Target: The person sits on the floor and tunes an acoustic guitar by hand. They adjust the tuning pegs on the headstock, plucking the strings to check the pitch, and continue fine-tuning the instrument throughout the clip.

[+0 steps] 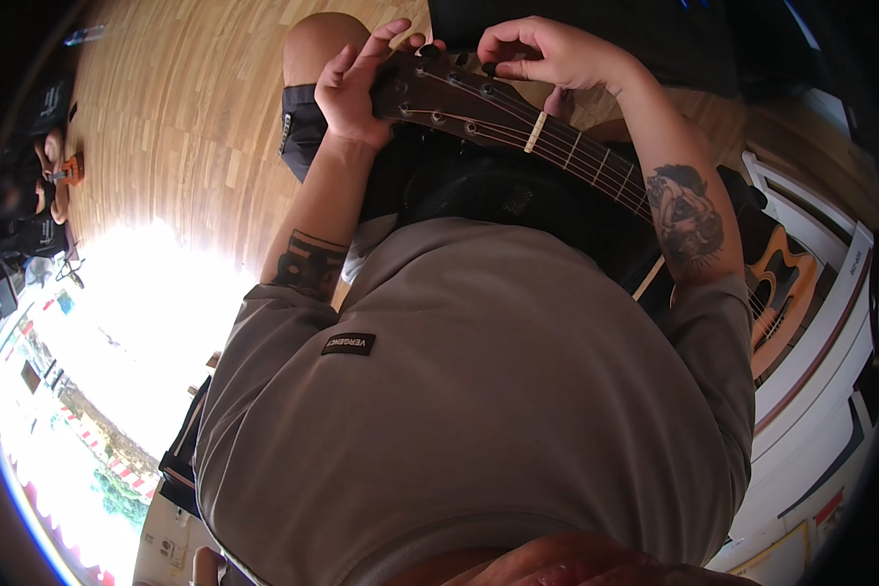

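A dark guitar headstock (pixel 430 90) lies tilted across the top middle, with tuning pegs along both edges and strings running over a pale nut (pixel 535 132). My left hand (pixel 350 96) cradles its far-left end, palm against the wood. Some fingers reach behind it, while others stick out, spread apart. Above the headstock, my right hand (pixel 555 54) pinches a dark tuning peg (pixel 489 69) on the far edge. The fretted neck (pixel 601 166) slopes down to the right behind my right forearm. Past that arm a light-wood guitar body (pixel 799 283) shows its soundhole; the arm covers the join.
Wooden floor (pixel 186 107) spreads at the left. My bent knee (pixel 320 49) is beside the headstock. Another person (pixel 47 195) with a small orange stringed instrument (pixel 69 170) is at the far left. Bright windows (pixel 98 391) stand lower left, and white furniture (pixel 820 322) at the right.
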`<control>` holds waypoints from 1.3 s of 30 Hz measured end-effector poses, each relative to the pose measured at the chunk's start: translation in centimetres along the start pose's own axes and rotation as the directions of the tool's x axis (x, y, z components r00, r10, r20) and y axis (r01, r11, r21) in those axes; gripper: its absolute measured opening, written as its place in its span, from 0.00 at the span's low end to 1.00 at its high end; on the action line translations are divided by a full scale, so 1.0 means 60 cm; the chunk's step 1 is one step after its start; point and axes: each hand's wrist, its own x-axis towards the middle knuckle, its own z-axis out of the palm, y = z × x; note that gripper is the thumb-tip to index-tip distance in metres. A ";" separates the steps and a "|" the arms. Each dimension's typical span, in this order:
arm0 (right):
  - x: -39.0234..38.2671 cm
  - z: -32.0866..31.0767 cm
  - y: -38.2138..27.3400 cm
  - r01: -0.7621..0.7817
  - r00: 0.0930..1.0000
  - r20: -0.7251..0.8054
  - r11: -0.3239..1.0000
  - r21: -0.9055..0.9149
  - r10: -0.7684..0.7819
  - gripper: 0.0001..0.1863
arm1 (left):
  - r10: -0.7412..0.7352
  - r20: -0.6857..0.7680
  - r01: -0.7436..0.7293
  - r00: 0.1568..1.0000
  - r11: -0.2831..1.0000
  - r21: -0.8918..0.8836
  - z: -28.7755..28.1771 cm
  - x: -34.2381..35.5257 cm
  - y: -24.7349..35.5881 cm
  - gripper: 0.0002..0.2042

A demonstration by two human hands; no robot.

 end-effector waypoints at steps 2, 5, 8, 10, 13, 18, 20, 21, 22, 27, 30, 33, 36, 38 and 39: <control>0.020 0.016 0.016 0.145 0.989 -0.001 0.969 -0.200 -0.148 0.08 | -0.003 -0.013 0.003 1.000 1.000 0.007 0.003 0.000 -0.001 0.32; 0.028 0.014 0.006 0.165 0.986 0.060 0.923 -0.348 -0.154 0.13 | -0.015 0.021 0.015 1.000 0.999 -0.028 -0.001 0.003 -0.001 0.32; 0.027 -0.003 0.002 0.131 0.991 0.030 0.936 -0.328 -0.128 0.05 | -0.012 0.079 0.017 0.997 0.998 -0.061 -0.012 0.004 0.001 0.31; 0.015 -0.017 -0.049 -0.024 0.999 -0.048 0.975 -0.220 0.014 0.09 | -0.004 0.080 0.009 0.997 0.998 -0.067 -0.010 -0.001 0.003 0.32; -0.001 -0.013 -0.004 -0.086 0.990 -0.115 0.996 -0.023 0.083 0.08 | -0.024 0.110 0.032 0.994 0.997 -0.069 -0.007 0.007 -0.002 0.31; 0.009 0.003 -0.053 -0.371 0.925 0.011 0.912 -0.176 0.379 0.29 | -0.011 0.102 0.019 0.995 0.997 -0.078 -0.008 0.003 0.000 0.31; 0.010 0.005 -0.063 -0.417 0.903 0.030 0.891 -0.181 0.429 0.27 | -0.004 0.101 0.011 0.995 0.998 -0.061 -0.009 0.004 0.000 0.31; 0.011 0.005 -0.062 -0.422 0.901 0.032 0.891 -0.169 0.433 0.26 | -0.002 0.097 0.007 0.995 0.999 -0.050 -0.009 0.005 -0.001 0.31; 0.010 0.005 -0.058 -0.401 0.911 0.035 0.903 -0.152 0.410 0.23 | 0.001 0.093 0.002 0.996 0.999 -0.039 -0.008 0.005 -0.001 0.31; 0.000 0.001 -0.029 -0.167 0.983 0.070 0.983 -0.077 0.172 0.08 | -0.009 0.073 0.013 0.997 0.999 -0.045 -0.007 0.004 0.001 0.31; 0.002 -0.009 -0.018 -0.048 0.995 0.088 0.998 -0.050 0.052 0.11 | -0.004 0.067 0.007 0.998 0.999 -0.045 -0.007 0.004 0.001 0.31; 0.013 -0.014 0.008 0.034 0.996 0.087 0.990 -0.140 -0.022 0.11 | 0.000 0.046 0.001 0.999 1.000 -0.023 -0.004 0.003 0.000 0.31; 0.017 -0.005 0.031 0.054 0.999 0.002 0.987 -0.150 -0.055 0.08 | -0.009 0.051 0.011 0.999 0.999 -0.033 -0.005 0.004 -0.001 0.32; 0.020 -0.008 0.029 -0.070 0.998 -0.015 0.990 -0.126 0.068 0.10 | -0.008 0.057 0.009 0.998 1.000 -0.030 -0.007 0.004 0.000 0.32; 0.021 -0.015 0.012 -0.193 0.981 0.012 0.973 -0.125 0.196 0.13 | -0.004 0.056 0.005 0.998 1.000 -0.019 -0.009 0.004 0.000 0.32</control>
